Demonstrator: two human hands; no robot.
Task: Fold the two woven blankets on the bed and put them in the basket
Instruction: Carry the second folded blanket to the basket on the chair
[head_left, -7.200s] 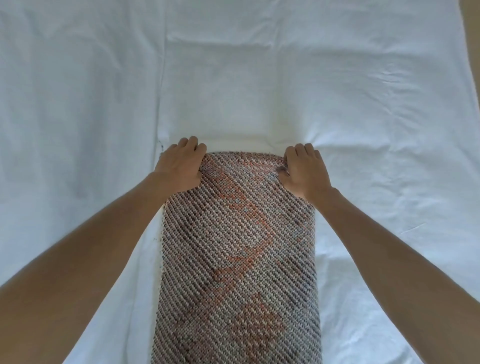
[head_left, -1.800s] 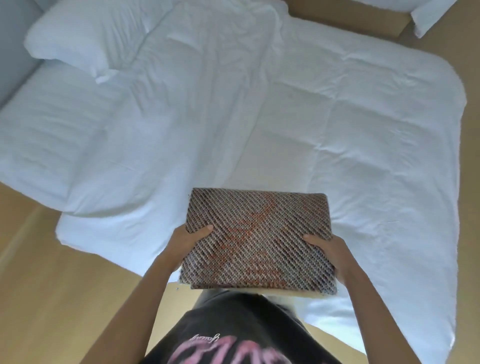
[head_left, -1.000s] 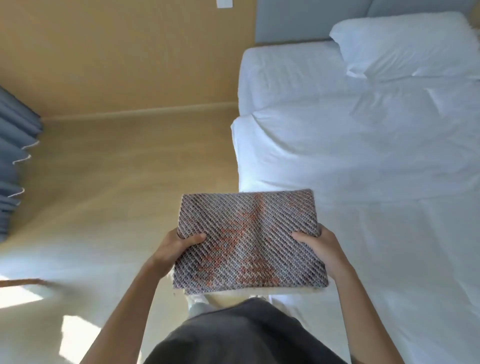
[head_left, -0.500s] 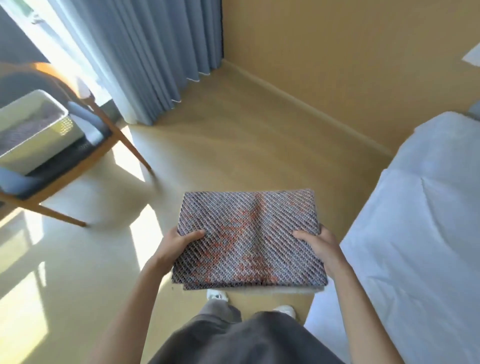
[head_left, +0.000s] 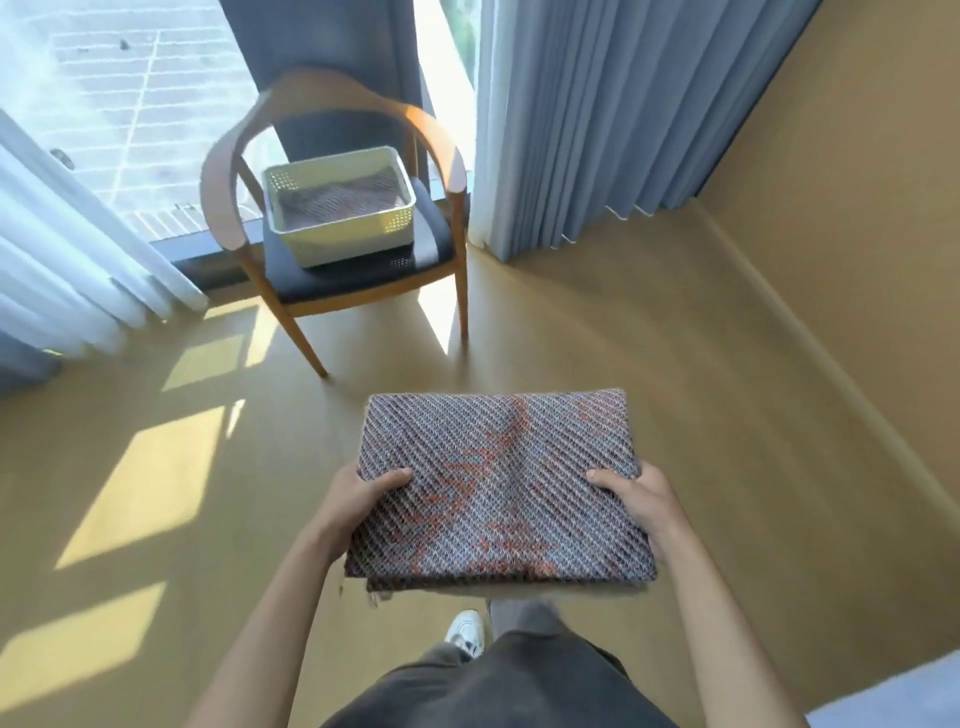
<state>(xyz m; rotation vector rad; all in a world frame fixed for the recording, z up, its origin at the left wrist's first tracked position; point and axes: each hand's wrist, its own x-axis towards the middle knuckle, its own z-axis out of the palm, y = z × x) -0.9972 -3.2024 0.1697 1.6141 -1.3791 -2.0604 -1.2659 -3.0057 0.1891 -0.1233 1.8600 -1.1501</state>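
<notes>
One folded grey-and-orange woven blanket (head_left: 498, 488) is held between the left hand (head_left: 358, 499) and right hand (head_left: 639, 504), each gripping a side edge, thumb on top. Well ahead of the hands, the white perforated plastic basket (head_left: 353, 236) on the wooden chair (head_left: 223, 176) seems to hold the other blanket (head_left: 337, 200) already. Left: carry over, drop in.

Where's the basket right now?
In the head view the white basket sits upper left of centre on the dark seat of the wooden chair by the window, with a woven blanket inside.
</notes>
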